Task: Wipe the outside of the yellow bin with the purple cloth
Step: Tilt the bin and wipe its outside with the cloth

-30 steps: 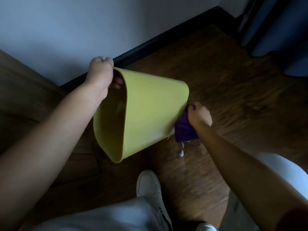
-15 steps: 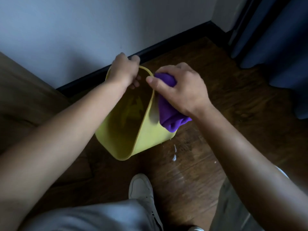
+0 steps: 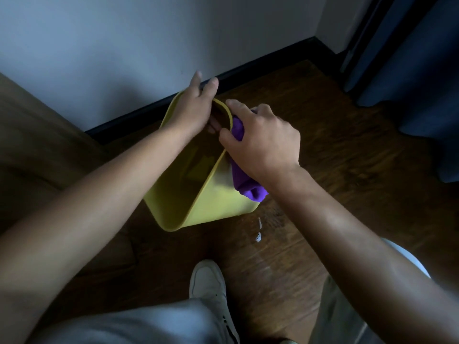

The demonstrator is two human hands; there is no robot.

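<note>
The yellow bin (image 3: pixel 216 204) is tilted above the wooden floor, its open mouth facing me. My left hand (image 3: pixel 196 108) grips the far rim, thumb inside and fingers over the edge. My right hand (image 3: pixel 263 142) presses the bunched purple cloth (image 3: pixel 244 182) against the bin's right outer wall, just below the rim. Most of the cloth is hidden under that hand; a fold sticks out below my wrist.
A white wall with a dark skirting board (image 3: pixel 260 63) runs behind the bin. A wooden panel (image 3: pixel 29 135) stands at the left, dark blue curtains (image 3: pixel 409 58) at the right. My white shoe (image 3: pixel 208 281) and small white scraps (image 3: pixel 258 234) are on the floor.
My right hand has carried the cloth from the bin's base up to the rim and now sits slightly lower on the wall. The bin has turned more upright, its mouth towards me.
</note>
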